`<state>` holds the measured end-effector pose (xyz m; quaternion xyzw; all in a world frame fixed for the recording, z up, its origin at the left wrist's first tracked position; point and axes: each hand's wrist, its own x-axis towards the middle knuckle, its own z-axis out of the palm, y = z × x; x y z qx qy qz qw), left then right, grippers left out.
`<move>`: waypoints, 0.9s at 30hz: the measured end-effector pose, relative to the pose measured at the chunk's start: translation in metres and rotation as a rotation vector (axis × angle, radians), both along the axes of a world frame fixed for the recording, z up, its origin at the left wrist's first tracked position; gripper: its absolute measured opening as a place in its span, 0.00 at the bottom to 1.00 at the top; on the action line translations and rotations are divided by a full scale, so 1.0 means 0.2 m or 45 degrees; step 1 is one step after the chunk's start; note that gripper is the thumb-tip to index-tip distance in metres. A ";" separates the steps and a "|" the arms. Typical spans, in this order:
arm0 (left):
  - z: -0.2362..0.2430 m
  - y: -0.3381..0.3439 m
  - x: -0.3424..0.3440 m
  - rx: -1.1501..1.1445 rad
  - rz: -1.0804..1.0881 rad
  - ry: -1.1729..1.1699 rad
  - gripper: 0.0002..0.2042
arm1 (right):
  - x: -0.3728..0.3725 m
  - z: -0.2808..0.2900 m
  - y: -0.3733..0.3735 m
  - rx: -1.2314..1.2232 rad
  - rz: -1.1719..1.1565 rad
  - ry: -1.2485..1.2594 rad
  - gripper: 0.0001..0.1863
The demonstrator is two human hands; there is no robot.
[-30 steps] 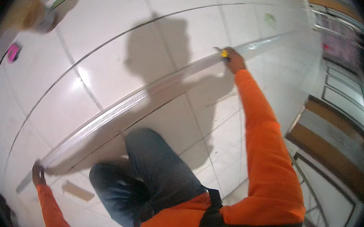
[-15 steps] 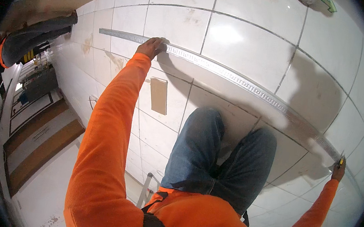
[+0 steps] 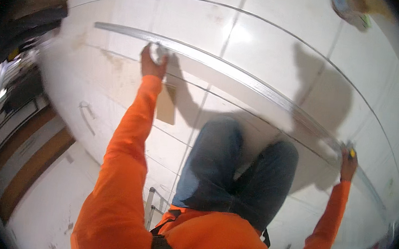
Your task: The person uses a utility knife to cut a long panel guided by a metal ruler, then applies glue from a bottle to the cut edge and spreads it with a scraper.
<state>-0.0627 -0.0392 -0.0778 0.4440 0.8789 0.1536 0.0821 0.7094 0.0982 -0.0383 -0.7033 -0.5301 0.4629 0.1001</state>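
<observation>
A long silver metal strip (image 3: 242, 70) lies slantwise across the white tiled surface, from upper left to lower right. Beside its left part is my left hand (image 3: 152, 62), fingers curled around something round and whitish that is too blurred to name. Farther along, my right hand (image 3: 348, 161) is closed on a small yellow-and-black tool (image 3: 352, 152) at the strip's edge. Motion blur hides the tool's exact kind. Between my left forearm and my knees (image 3: 238, 166), a flat brown piece (image 3: 167, 105) lies on the tiles, partly covered by my sleeve.
A metal frame with rungs (image 3: 150, 208) stands beside my waist at the left. Brown-and-grey banded steps or boards (image 3: 35, 157) are at the far left. A blurred round object (image 3: 345, 7) sits at the upper right. My shadow falls over the tiles (image 3: 323, 88).
My left hand has shifted from on top of the strip to its near side. My right hand has come inward and upward with the yellow-and-black tool. The view has shifted and blurred.
</observation>
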 end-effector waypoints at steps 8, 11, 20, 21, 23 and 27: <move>-0.08 0.04 0.28 0.060 0.241 -0.256 0.45 | -0.31 -0.06 0.10 -0.252 0.210 -0.468 0.27; -0.08 0.11 0.38 0.241 0.331 -0.514 0.53 | -0.30 -0.10 0.08 -0.215 0.188 -0.460 0.25; 0.02 0.20 0.38 -0.434 0.254 -0.153 0.60 | -0.28 -0.12 0.06 -0.466 -0.130 -0.365 0.22; 0.03 0.21 0.38 -0.577 0.172 -0.104 0.60 | -0.28 -0.12 0.05 -0.372 -0.068 -0.344 0.22; 0.04 0.20 0.37 -0.549 0.134 -0.189 0.61 | -0.28 -0.12 0.04 -0.320 -0.089 -0.351 0.20; 0.05 0.20 0.36 -0.440 0.222 -0.345 0.66 | -0.26 -0.14 0.03 -0.371 -0.093 -0.350 0.19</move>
